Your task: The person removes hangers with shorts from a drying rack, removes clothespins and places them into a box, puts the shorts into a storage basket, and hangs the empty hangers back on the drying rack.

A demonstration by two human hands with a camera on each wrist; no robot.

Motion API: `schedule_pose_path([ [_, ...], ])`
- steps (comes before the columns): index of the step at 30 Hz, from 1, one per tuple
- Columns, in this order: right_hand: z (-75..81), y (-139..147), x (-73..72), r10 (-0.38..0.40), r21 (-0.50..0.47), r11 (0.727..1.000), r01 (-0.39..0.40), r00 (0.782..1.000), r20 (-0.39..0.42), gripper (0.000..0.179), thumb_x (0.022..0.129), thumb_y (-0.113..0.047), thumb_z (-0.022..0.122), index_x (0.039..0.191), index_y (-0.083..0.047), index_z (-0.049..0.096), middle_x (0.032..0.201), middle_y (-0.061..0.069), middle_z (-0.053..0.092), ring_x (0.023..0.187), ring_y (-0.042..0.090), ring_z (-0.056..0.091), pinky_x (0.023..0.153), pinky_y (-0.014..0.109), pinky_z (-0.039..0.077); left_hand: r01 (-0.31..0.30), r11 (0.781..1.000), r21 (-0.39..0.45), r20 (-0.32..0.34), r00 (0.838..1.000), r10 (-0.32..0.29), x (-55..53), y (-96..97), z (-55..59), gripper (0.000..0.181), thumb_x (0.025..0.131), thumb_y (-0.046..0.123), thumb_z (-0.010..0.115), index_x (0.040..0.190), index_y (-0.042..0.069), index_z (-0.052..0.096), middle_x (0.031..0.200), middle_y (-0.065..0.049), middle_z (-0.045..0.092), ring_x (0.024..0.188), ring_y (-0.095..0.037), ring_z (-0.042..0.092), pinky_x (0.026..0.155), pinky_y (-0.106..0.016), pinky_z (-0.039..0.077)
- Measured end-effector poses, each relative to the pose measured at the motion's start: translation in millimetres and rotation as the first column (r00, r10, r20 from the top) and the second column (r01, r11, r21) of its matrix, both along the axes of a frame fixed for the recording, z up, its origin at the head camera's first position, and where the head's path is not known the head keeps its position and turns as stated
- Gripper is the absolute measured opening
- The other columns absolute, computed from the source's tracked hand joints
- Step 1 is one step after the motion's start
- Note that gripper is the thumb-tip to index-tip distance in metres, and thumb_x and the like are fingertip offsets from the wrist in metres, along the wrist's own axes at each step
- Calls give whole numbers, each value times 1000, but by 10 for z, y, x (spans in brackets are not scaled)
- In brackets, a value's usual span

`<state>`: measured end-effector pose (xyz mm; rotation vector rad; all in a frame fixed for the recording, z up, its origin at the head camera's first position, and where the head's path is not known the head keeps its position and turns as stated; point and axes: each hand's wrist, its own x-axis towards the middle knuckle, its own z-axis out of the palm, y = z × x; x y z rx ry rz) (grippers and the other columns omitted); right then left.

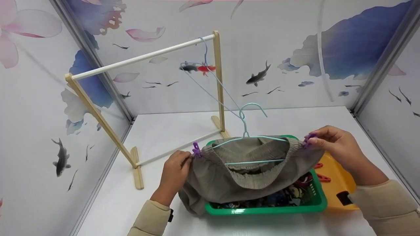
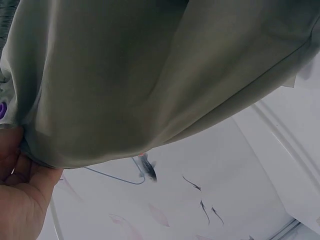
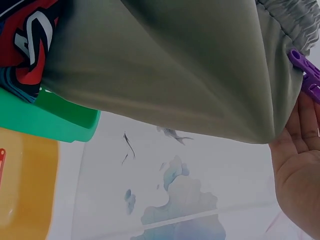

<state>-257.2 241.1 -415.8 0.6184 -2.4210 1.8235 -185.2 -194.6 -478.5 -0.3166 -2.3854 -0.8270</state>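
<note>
A grey-brown garment with an elastic waistband [image 1: 256, 182], its kind not fully shown, hangs on a mint-green wire hanger [image 1: 244, 126]. Purple clothespins [image 1: 196, 150] clip it at both ends of the waistband. My left hand [image 1: 174, 173] grips the fabric just beside the left clothespin; in the left wrist view, fingers [image 2: 12, 167] curl at the cloth's edge. At the other end, my right hand [image 1: 339, 152] pinches the right purple clothespin [image 1: 308, 140], thumb in front. The right wrist view shows that clothespin [image 3: 306, 75] on the waistband above the palm.
Beneath the garment sits a green basket [image 1: 269, 210] of patterned cloth. To its right is a yellow container [image 1: 338, 186] with red clothespins [image 1: 323, 178]. Behind left stands a wood-and-white rack [image 1: 144, 57], with a blue wire hanger [image 1: 206, 54] on its bar near the right post.
</note>
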Motion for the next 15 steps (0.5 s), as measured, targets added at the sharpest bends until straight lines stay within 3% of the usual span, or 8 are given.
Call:
schedule_pose_path([
  [5, -16, -14, 5, 8, -75, 997, -10, 1000, -23, 8, 92, 5, 59, 98, 10, 63, 93, -4, 70, 85, 7, 66, 76, 15, 53, 0, 1000, 0, -54, 999, 0, 4, -14, -29, 12, 84, -9, 67, 93, -2, 70, 88, -8, 65, 83, -22, 64, 72, -34, 55],
  [12, -22, -12, 1, 36, -192, 980, -43, 999, -37, 10, 92, 9, 56, 99, 13, 61, 95, 1, 71, 87, 10, 67, 79, 17, 53, -22, 1000, -9, -59, 998, 21, 22, -17, -49, 12, 83, -9, 68, 92, -1, 70, 87, -8, 65, 83, -21, 64, 71, -34, 56],
  [15, -27, -2, 0, 19, -179, 983, -28, 999, -51, 10, 93, 8, 56, 100, 13, 60, 96, 0, 71, 89, 9, 68, 80, 16, 52, -30, 999, -12, -70, 997, 29, 26, -24, -68, 12, 83, -9, 68, 91, -1, 69, 86, -8, 64, 82, -21, 64, 70, -34, 55],
])
